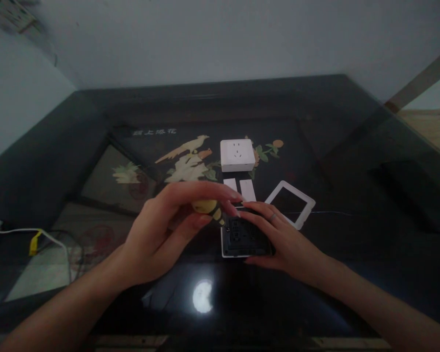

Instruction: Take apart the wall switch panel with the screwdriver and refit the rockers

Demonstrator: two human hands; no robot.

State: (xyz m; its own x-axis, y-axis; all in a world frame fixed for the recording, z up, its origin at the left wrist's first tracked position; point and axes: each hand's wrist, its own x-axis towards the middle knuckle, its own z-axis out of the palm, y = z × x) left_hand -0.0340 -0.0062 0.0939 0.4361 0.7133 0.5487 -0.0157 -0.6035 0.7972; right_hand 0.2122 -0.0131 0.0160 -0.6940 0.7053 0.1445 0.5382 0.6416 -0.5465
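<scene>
My left hand [168,230] is closed round a yellow and black screwdriver [207,208], its thumb below and fingers above the handle. The screwdriver slants down to the right, its tip end at the left side of a wall switch panel [238,239] lying back side up, black with a white rim. Whether the tip sits in a screw I cannot tell. My right hand [275,234] grips the panel from the right, fingers over its far edge and thumb along its near edge. Just beyond are two white switch rockers [247,189], partly hidden by my fingers.
A white socket box [237,155] stands farther back. To the right lies a white square frame [306,212]. The dark glossy table [333,142] has bird and flower pictures and reflections. At left, a white cable [58,237] carries a yellow tag [34,243].
</scene>
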